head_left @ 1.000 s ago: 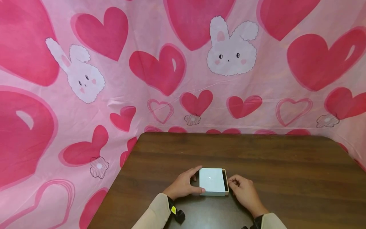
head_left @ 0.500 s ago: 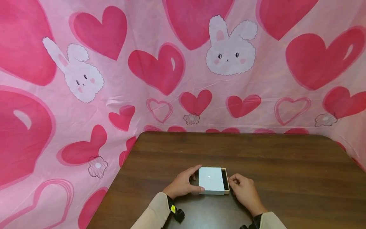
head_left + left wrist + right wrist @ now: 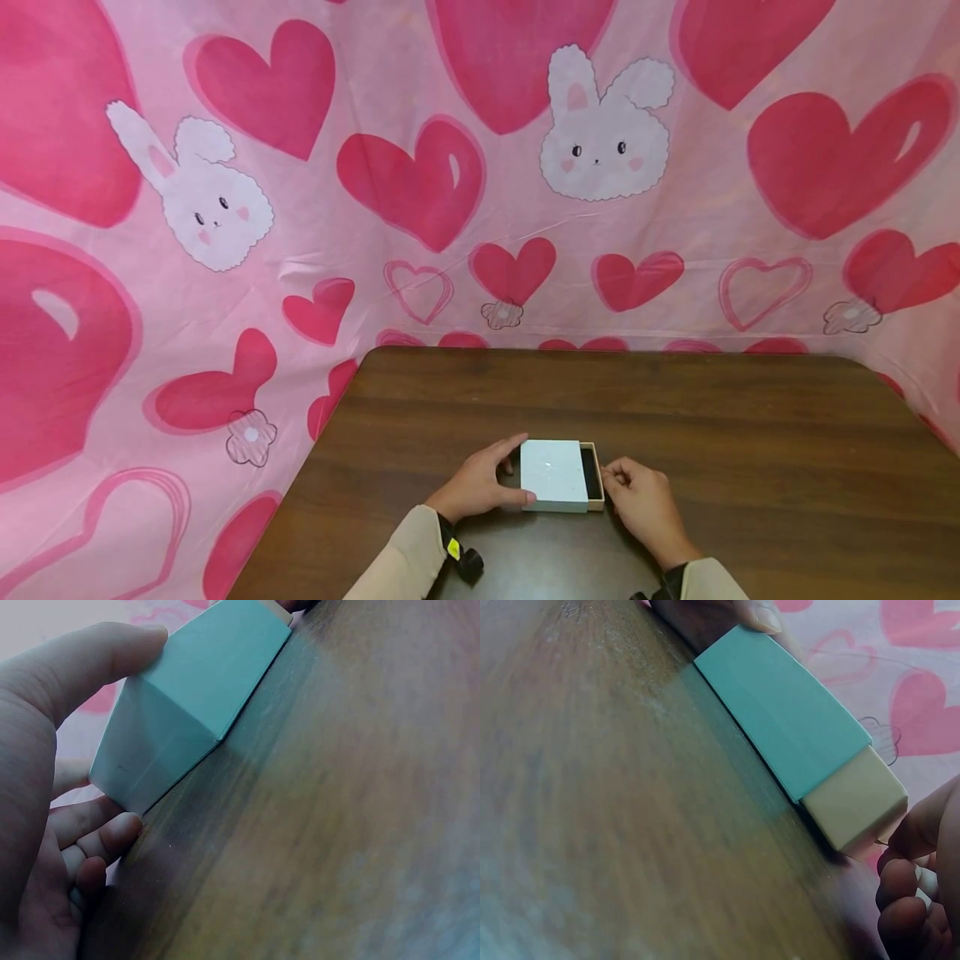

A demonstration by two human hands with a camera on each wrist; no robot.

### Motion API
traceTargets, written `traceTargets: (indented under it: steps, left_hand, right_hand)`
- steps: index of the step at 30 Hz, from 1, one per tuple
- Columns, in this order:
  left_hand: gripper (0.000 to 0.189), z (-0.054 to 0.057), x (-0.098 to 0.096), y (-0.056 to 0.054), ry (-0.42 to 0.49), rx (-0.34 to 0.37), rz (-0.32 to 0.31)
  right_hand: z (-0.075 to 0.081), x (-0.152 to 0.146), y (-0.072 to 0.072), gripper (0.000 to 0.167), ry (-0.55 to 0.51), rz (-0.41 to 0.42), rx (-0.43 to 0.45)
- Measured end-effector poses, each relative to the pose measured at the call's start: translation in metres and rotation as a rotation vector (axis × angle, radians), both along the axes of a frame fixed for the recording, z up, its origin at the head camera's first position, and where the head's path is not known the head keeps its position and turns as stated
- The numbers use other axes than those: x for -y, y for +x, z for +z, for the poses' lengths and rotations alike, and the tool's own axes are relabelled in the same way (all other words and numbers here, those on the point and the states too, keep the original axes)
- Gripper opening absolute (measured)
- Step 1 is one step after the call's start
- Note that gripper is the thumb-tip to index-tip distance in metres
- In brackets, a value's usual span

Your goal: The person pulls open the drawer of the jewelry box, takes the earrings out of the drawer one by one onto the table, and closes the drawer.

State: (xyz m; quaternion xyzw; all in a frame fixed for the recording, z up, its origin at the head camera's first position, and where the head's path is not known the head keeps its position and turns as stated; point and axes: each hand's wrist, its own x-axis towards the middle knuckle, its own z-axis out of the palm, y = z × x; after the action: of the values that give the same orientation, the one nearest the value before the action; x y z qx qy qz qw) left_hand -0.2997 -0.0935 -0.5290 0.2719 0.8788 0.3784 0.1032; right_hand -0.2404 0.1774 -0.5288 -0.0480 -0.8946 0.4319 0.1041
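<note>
A flat drawer box lies on the table, its pale teal sleeve (image 3: 551,473) printed with a small mark on top. From the sleeve's right end sticks out a cream inner tray (image 3: 855,801), dark inside where it shows. My left hand (image 3: 480,482) grips the sleeve's left end, thumb on the near edge and fingers round the far side. At the tray's outer end, my right hand (image 3: 643,500) pinches a small thin pull tab, mostly covered by the curled fingers. The rest of the tray is hidden inside the sleeve.
The brown wooden table (image 3: 750,450) extends around the box on all sides. Behind and to the left hangs a pink cloth (image 3: 510,200) with hearts and rabbit faces. A dark wrist camera (image 3: 470,565) sits under my left wrist.
The cream tray has slid a little further right out of the sleeve, with my right hand shifting slightly right alongside it. My left hand keeps its grip on the sleeve.
</note>
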Motion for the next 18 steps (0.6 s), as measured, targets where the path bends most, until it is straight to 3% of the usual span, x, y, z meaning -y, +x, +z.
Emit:
traceTargets:
  steps: [18]
  left_hand:
    - [0.091, 0.0010, 0.0004, 0.0010, -0.002, 0.018, 0.007]
  right_hand:
    - [-0.0017, -0.0033, 0.0008, 0.014, 0.060, -0.040, -0.028]
